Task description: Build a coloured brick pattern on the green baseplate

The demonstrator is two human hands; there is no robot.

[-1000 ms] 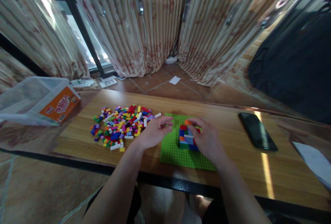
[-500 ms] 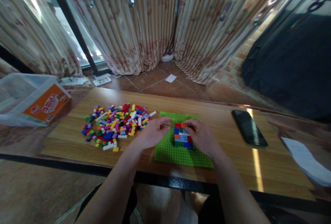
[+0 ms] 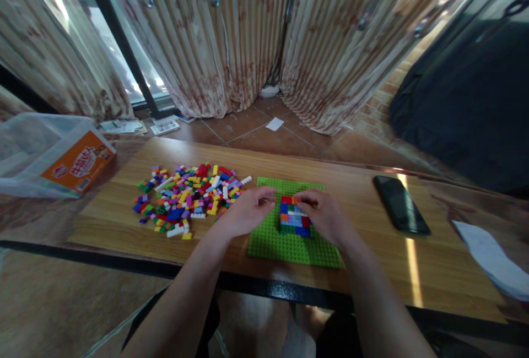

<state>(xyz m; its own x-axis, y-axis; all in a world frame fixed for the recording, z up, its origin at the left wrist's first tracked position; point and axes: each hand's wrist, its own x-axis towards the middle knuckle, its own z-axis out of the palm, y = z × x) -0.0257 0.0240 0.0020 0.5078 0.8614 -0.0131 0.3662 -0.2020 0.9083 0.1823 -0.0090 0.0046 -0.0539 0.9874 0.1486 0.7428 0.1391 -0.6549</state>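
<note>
A green baseplate [image 3: 281, 243] lies on the wooden table [image 3: 372, 248] in front of me. A small block of stacked coloured bricks [image 3: 294, 218] stands on it. My right hand [image 3: 326, 218] curls round the block's right side, its fingertips pressing on an orange brick [image 3: 295, 200] at the block's far edge. On the plate's left edge rests my left hand [image 3: 246, 212], fingers curled loosely, thumb pointing toward the block. A pile of loose coloured bricks [image 3: 188, 198] is spread just left of my left hand.
A clear plastic box with an orange label [image 3: 49, 154] sits at the table's left end. A black phone [image 3: 400, 205] lies to the right, and a white sheet of paper [image 3: 491, 259] at the far right. Curtains hang behind the table.
My right hand has lowered the orange brick onto the far edge of the block. The left hand stays at the plate's left edge. The camera shifted slightly.
</note>
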